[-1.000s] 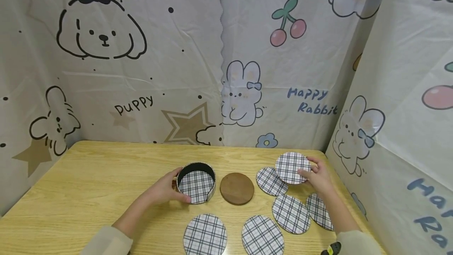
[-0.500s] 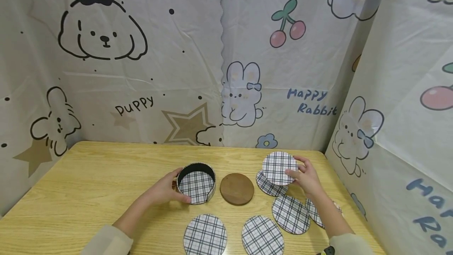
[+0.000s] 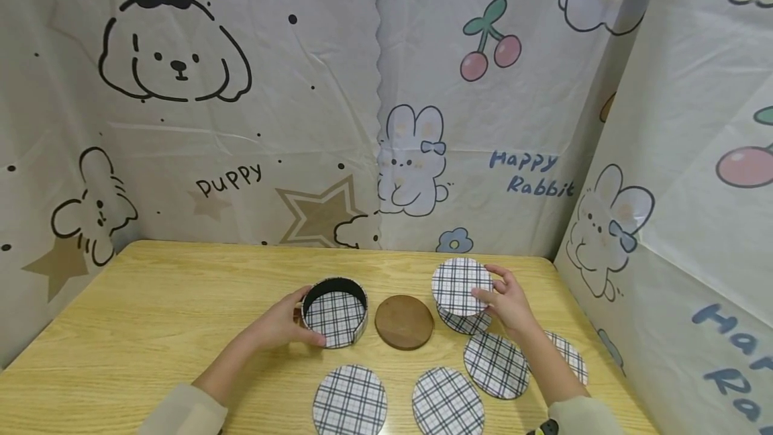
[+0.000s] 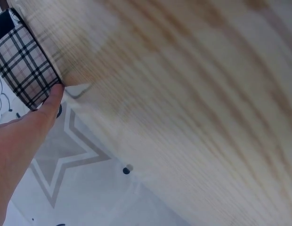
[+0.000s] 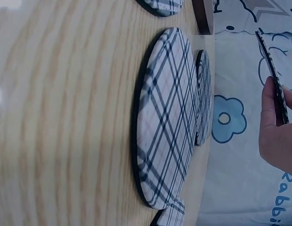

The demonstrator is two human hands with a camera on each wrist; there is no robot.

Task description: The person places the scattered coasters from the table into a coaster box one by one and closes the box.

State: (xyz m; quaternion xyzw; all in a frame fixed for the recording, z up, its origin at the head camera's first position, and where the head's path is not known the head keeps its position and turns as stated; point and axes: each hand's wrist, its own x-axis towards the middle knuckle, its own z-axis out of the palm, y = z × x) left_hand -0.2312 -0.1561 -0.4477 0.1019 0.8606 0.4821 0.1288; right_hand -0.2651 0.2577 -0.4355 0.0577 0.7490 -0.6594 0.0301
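My left hand (image 3: 282, 322) grips a round coaster holder (image 3: 335, 284), thumb at its near side and fingers round its left side. The holder has a black inner wall, and plaid shows at its bottom. Its plaid outer wall (image 4: 27, 66) shows in the left wrist view, a fingertip against it. Between thumb and fingers, my right hand (image 3: 513, 304) pinches a round plaid coaster (image 3: 457, 285) by its right edge. In the right wrist view this coaster (image 5: 272, 63) appears edge-on, raised off the table. From the head it overlaps another plaid coaster (image 3: 465, 323) lying below it.
A brown wooden disc (image 3: 404, 322) lies right of the holder. More plaid coasters lie nearer: one front left (image 3: 350, 400), one front middle (image 3: 448, 401), one right (image 3: 496, 366). My right forearm partly covers a far-right coaster (image 3: 570, 358). Printed cloth (image 3: 302, 119) hangs behind the table.
My right hand has moved left with the pinched coaster, which now covers more of the one beneath. More of the far-right coaster shows beyond my forearm. The left hand and holder have stayed put.
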